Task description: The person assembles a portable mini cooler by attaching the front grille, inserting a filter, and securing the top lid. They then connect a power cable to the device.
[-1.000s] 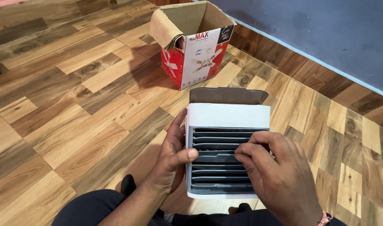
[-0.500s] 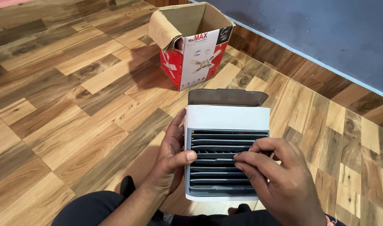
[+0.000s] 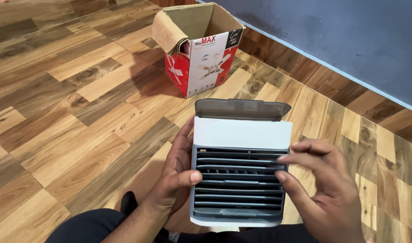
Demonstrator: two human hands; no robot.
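A small white box-shaped air cooler point(image 3: 242, 132) with grey front louvres point(image 3: 237, 189) and a dark smoky lid point(image 3: 242, 108) stands tilted in front of me. My left hand point(image 3: 176, 175) grips its left side, thumb pressed on the grille frame. My right hand point(image 3: 323, 189) hovers at the cooler's right edge, fingers apart, fingertips touching or nearly touching the louvres.
An open red and white cardboard box point(image 3: 199, 47) with a picture of a ceiling fan stands on the wooden plank floor point(image 3: 80, 117) behind the cooler. A blue wall point(image 3: 341, 36) runs along the upper right. My dark trouser legs point(image 3: 93, 227) show at the bottom.
My right hand has slid off the middle of the louvres to the cooler's right edge and its fingers have spread. The cooler has shifted slightly left and nearer to me.
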